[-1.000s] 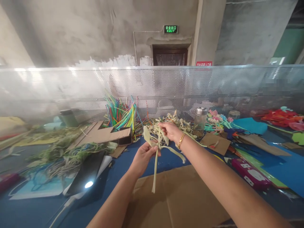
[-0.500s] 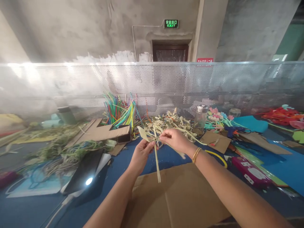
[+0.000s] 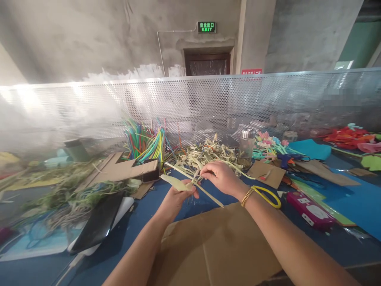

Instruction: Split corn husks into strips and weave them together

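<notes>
Pale strips of dried plant husk [image 3: 176, 182] cross each other in front of me, held up above the cardboard. My left hand [image 3: 175, 200] pinches them between thumb and fingers, with one broad leaf-like piece pointing left. From the right, my right hand [image 3: 219, 176] closes its thumb and fingertips at the point where the strips meet; whatever thin end it grips is partly hidden. A long narrow strip slants from upper left to lower right through the bundle. Behind the hands lies a heap of curled dried husks [image 3: 208, 153].
Under my forearms is a cardboard sheet [image 3: 220, 246] on the blue table. Leftward lie a black phone-like device [image 3: 99, 226] and tangled fibres. Colourful pipe cleaners [image 3: 144, 139], a glass bottle [image 3: 247, 145] and a perforated metal screen [image 3: 166, 103] stand behind. A magenta box [image 3: 309, 210] lies right.
The husk strips have turned in my hands: the long strip that hung down now slants to the right, and the broad piece lies flatter. The camera view has shifted slightly right.
</notes>
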Motion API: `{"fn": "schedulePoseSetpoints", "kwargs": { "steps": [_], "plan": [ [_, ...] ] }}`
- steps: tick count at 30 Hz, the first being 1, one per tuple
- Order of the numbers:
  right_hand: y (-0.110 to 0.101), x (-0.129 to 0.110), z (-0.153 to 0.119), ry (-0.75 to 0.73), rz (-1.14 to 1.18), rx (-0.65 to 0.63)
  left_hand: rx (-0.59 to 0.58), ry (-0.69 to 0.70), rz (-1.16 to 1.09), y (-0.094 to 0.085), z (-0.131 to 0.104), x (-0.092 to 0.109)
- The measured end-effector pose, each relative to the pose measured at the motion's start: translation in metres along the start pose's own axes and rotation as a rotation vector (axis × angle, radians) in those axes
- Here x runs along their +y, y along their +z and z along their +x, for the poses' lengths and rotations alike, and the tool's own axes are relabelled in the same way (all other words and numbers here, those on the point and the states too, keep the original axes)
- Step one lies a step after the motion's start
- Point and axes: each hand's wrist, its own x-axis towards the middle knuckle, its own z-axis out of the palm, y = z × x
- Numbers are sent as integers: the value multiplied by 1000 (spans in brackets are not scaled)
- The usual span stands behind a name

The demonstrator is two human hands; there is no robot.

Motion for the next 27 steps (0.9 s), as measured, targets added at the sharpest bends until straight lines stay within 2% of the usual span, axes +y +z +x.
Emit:
{"fn": "schedulePoseSetpoints", "kwargs": {
  "steps": [4,8,10,14,18,21,24,27],
  "plan": [
    [3,-6,-2,15,-6,18,104,-14,-79,4,1,-1],
    [15,-16,-5,32,26,27,225,69,-118,4,4,-4],
    [20,-18,-6,18,41,13,242,77,-106,3,5,-5],
    [19,-12,-5,-13,-15,-28,262,0,3,1,5,-3],
    [14,-2,-4,-32,-104,-37,235,-19,75,0,6,-4],
    [15,2,-5,-31,-130,-38,236,2,121,0,7,-6],
    [15,1,-5,-31,-162,-47,305,49,59,2,8,-7],
    [15,-5,-4,-24,-212,25,330,119,-12,3,10,-8]
  ]
}}
